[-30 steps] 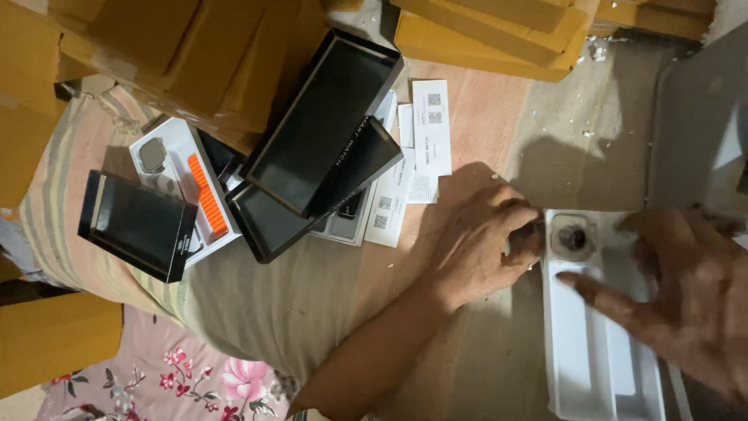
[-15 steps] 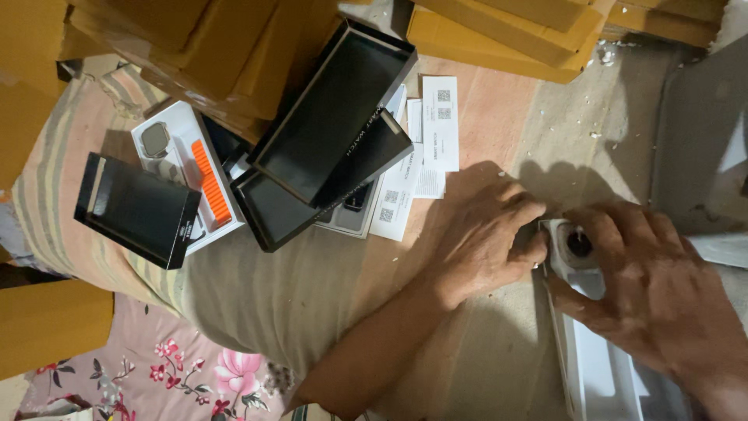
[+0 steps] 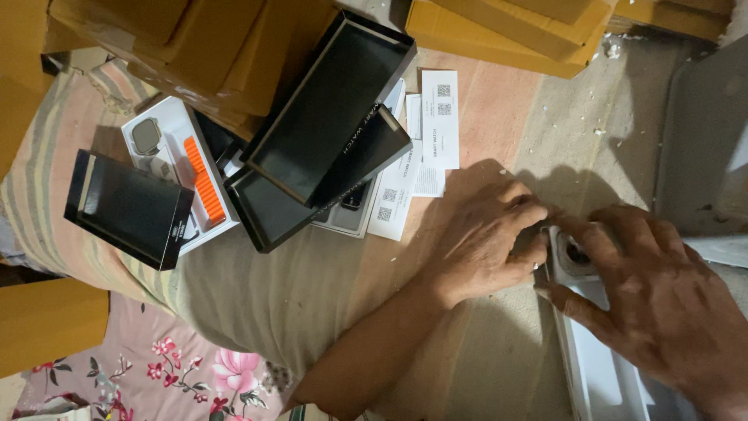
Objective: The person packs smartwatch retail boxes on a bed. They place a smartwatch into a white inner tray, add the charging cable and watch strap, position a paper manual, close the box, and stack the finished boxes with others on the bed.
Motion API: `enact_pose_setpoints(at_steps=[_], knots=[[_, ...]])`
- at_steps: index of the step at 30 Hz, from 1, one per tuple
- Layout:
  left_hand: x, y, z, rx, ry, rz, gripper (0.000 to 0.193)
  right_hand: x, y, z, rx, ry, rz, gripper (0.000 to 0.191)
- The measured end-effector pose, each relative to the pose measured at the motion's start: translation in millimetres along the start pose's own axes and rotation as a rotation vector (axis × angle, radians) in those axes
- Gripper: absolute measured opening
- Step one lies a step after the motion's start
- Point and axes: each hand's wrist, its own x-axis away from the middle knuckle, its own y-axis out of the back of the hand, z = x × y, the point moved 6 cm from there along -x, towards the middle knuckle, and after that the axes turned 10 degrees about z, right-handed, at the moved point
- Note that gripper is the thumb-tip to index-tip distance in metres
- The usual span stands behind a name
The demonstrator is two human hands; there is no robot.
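A long white tray (image 3: pixel 600 374) lies at the lower right, with a small watch case (image 3: pixel 577 253) seated in its top end. My left hand (image 3: pixel 479 234) reaches in from below and its curled fingers grip the tray's top left corner beside the watch case. My right hand (image 3: pixel 662 304) comes from the right. Its thumb and fingers close around the watch case and cover most of it. The two hands almost touch over the tray's end.
Black box lids (image 3: pixel 331 117) lie stacked at the centre, with another black box (image 3: pixel 125 206) at the left. An open white tray (image 3: pixel 175 168) holds a watch and an orange strap (image 3: pixel 200 179). White leaflets (image 3: pixel 436 117), brown cartons (image 3: pixel 195 39) and a striped cloth (image 3: pixel 273 296) surround them.
My right hand came in from the right, open at first, and closed over the watch case. My left hand stayed on the tray's corner.
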Motion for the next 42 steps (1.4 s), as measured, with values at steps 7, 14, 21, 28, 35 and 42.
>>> enact_pose_setpoints(at_steps=[7, 14, 21, 28, 35, 42], knots=[[0.5, -3.1, 2.2, -0.032, 0.015, 0.012, 0.038, -0.2, -9.6, -4.6, 0.019, -0.007, 0.071, 0.083], [0.9, -2.1, 5.0, -0.001, -0.034, -0.093, 0.031, -5.2, -14.4, -0.5, 0.179, -0.017, 0.078, 0.090], [6.0, -0.4, 10.5, 0.123, 0.008, -0.157, 0.034, 0.5, 29.5, -11.3, -0.047, 0.011, -0.211, 0.065], [4.3, -3.5, 6.3, 0.361, -0.038, -0.197, 0.023, 29.1, 49.7, -46.0, -0.834, -0.187, -0.191, 0.026], [61.5, 23.7, -62.9, 0.044, -0.321, -0.410, 0.032, 162.3, 68.3, -10.5, -0.730, -0.163, -0.574, 0.032], [144.0, -60.8, -104.6, 0.098, -0.341, -0.073, 0.054, 239.5, -35.1, -2.0, -1.014, -0.550, -0.467, 0.032]])
